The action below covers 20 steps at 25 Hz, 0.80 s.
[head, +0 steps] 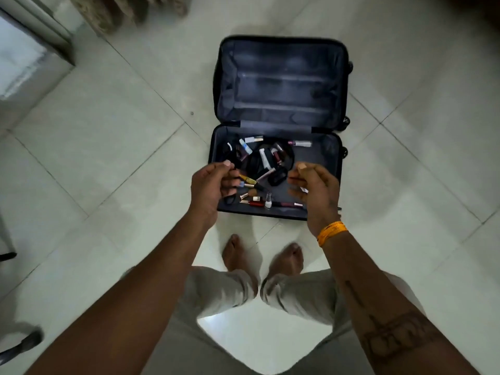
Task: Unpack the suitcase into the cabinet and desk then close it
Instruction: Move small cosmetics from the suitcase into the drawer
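1 suitcase [278, 85] open; 2 hands above: left hand [209, 186], right hand [315, 189].

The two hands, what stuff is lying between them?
In the head view, between the left hand and right hand lie small cosmetics in the open suitcase: a makeup brush and a black compact.

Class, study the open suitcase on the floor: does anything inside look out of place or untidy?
Yes. Small cosmetics lie loose across the near half of the suitcase, some spilling around a dark pouch. The far half holds nothing.
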Available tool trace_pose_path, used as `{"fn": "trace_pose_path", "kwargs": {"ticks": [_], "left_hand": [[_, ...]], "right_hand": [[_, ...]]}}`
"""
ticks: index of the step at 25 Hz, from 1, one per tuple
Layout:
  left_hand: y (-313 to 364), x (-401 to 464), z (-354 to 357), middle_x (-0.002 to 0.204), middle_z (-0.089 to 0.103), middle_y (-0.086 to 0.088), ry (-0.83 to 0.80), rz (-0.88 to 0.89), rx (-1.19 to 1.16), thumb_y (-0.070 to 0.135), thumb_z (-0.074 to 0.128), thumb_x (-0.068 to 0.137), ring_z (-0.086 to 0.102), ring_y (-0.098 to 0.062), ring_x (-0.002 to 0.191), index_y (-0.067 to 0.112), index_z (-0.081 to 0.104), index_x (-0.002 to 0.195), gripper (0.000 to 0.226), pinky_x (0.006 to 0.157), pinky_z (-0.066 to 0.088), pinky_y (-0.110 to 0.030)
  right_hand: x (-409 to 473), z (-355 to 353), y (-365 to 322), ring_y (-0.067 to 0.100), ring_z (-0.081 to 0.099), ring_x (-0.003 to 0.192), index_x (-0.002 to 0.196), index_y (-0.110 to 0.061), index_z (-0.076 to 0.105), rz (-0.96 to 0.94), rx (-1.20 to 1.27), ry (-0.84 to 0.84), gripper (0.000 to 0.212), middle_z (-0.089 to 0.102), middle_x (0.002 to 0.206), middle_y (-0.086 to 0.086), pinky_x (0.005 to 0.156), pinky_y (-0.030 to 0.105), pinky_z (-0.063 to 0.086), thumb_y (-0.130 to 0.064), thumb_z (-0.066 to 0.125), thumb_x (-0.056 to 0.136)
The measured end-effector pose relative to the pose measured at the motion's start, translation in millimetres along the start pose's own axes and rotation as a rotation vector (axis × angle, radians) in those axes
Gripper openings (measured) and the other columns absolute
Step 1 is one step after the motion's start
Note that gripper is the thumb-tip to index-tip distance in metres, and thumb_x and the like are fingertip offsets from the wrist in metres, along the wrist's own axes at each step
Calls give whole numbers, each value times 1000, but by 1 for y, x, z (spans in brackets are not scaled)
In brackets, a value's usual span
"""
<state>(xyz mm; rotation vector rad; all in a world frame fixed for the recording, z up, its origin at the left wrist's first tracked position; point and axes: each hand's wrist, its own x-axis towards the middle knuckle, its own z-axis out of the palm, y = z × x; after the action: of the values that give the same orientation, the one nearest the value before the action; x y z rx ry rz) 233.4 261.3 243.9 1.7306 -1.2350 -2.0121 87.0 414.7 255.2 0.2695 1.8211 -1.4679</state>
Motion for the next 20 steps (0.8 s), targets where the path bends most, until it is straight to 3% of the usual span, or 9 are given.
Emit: {"fn": "trace_pose_path", "kwargs": {"ticks": [3,6,8,10,13,16,20], "left_hand": [[-74,85,7,88,76,-9,14,-40,52,23,67,100,71,-16,72,11,74,99,14,61,55,-26],[-161,156,12,83,79,4,-72,-65,313,27,75,94,73,-12,82,22,77,89,7,67,56,-23],[-202,187,12,77,77,13,-88,-19,478,29,79,89,72,-5,80,26,79,84,7,72,55,-20],[-225,207,13,81,76,12,-71,60,620,32,82,86,70,-6,78,24,79,85,8,74,54,-18],[-248,232,17,90,77,4,-120,204,932,33,81,87,69,-10,81,19,80,94,16,76,54,-23],[-259,248,21,101,78,-6,-153,371,1258,27,71,91,72,-27,96,18,78,104,17,83,59,-38],[-261,245,30,116,71,-12,-236,473,1546,22,58,97,67,-39,107,17,64,117,22,81,52,-41]], "right_hand": [[79,8,70,20,71,84,91,-14,75,95,-164,2,14,76,90,7,79,42,62,-25,69,98],[152,8,160,28,65,76,61,-20,70,162,-390,15,22,69,72,8,83,57,61,-34,70,79],[189,8,210,31,66,74,58,-24,70,146,-457,55,16,65,67,8,83,57,61,-34,64,69],[199,20,222,28,62,70,61,-16,69,117,-521,100,19,63,61,9,78,47,61,-32,63,68],[213,37,248,25,61,73,67,-9,66,61,-712,31,21,63,63,7,65,32,47,-27,68,77],[211,47,273,29,65,92,92,-16,64,0,-845,-58,24,72,91,8,79,35,53,-33,73,78],[214,34,293,39,67,107,109,-6,60,-109,-949,-2,38,72,109,18,84,40,53,-29,79,85]]}}
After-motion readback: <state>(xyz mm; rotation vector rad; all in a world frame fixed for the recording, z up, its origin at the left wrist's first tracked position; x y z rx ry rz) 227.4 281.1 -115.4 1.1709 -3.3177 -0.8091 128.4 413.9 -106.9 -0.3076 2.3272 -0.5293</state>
